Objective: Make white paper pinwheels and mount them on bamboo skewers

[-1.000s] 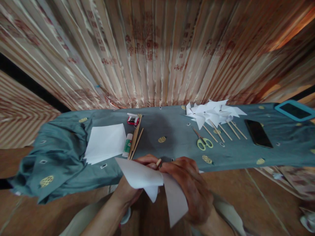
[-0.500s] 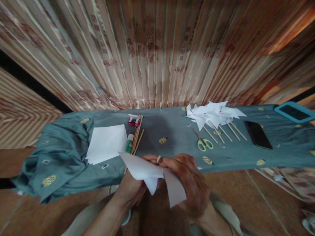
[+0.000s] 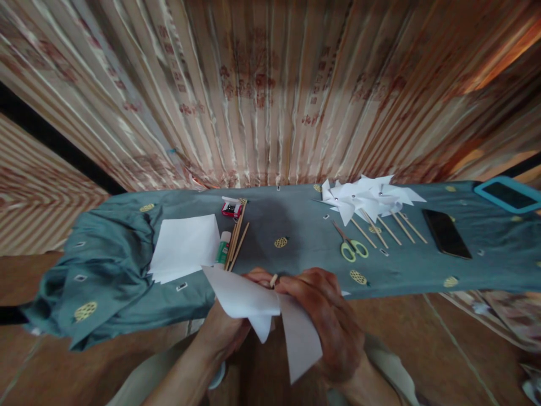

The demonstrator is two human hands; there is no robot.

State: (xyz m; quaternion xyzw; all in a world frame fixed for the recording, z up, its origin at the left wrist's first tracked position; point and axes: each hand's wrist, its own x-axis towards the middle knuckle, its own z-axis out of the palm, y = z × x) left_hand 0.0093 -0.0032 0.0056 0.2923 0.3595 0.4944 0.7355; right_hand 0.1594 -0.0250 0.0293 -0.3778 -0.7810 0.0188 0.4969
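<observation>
Left hand [image 3: 230, 330]: at about 8 o'clock of the folded white paper [image 3: 245, 294], mostly behind it; fingers curled around the held stick [image 3: 274, 279], as far as the paper lets them be seen.
Right hand [image 3: 327, 316]: at 3 o'clock, knuckles up, thumb and fingers pinched together over the paper's centre beside the stick's tip; what exactly the fingertips press is hidden.
Folded paper: between both hands, just off the near table edge, one blade pointing to 10 o'clock, another hanging towards 5; the stick's blunt end pokes up at its 12 o'clock side. Whether the two are joined cannot be told.
Loose sticks [image 3: 237, 242]: at 11 o'clock of the paper, bunched lengthwise on the cloth.
Glue stick [image 3: 224, 248]: also at 11, between those sticks and the stacked sheets.
Stacked sheets [image 3: 186, 243]: white, at 10 o'clock, edges slightly fanned.
Red box [image 3: 231, 208]: farther out at 11, lid up, by the sticks' far ends.
Scissors [image 3: 355, 250]: at 2 o'clock, green handles near, tips towards 11.
Pinwheels [image 3: 367, 197]: between 1 and 2, white heads overlapping, sticks towards 5.
Phone [image 3: 447, 233]: at 2, dark screen up.
Blue-framed tablet [image 3: 509, 194]: beyond it, also at 2.
Cloth [image 3: 296, 211]: grey-green, pineapple-printed, under everything on the table.
Curtain [image 3: 262, 129]: pleated, at 12.
</observation>
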